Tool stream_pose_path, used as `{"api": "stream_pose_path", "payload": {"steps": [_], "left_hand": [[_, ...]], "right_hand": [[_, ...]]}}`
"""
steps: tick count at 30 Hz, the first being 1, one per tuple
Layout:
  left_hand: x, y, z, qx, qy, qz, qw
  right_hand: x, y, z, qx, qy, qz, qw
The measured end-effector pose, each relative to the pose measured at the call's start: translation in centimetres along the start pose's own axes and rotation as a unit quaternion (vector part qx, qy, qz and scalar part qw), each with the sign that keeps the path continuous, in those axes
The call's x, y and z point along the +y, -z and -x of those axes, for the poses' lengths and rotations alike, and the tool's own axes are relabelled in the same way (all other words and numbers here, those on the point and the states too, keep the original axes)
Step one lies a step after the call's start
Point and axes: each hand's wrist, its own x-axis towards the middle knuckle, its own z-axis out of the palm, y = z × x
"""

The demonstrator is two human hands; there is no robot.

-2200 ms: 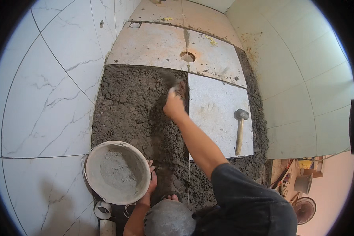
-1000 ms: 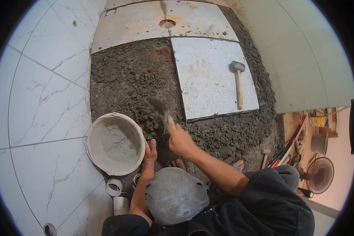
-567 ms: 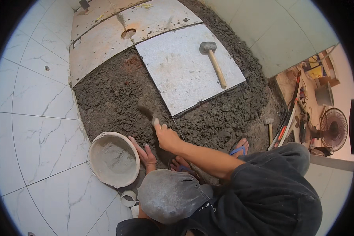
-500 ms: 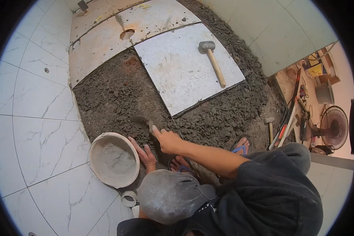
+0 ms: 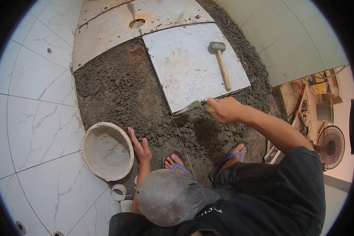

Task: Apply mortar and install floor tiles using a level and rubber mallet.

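Trowel (image 5: 190, 107), one, handle grasped in right hand (image 5: 226, 110), blade at the near corner of the pale tile (image 5: 185, 69), which a careless swing could chip; left hand (image 5: 141, 149), fingers spread, beside the bucket (image 5: 90, 162).

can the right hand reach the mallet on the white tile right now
Probably yes: the right hand is close to the white tile, and nothing visible blocks the mallet, though it holds a trowel, which would likely need putting down first.
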Motion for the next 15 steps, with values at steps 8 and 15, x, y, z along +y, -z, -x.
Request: {"api": "stream_pose_path", "payload": {"steps": [8,15], "left_hand": [[0.2,-0.1,-0.2,-0.006,0.0,-0.001,1.0],[0.3,-0.4,-0.2,-0.021,0.015,-0.021,0.999]], "right_hand": [[-1.6,-6.1,-0.3,0.095,0.085,0.066,0.99],[1.4,-5.8,0.2,0.055,0.035,0.128,0.99]]}}
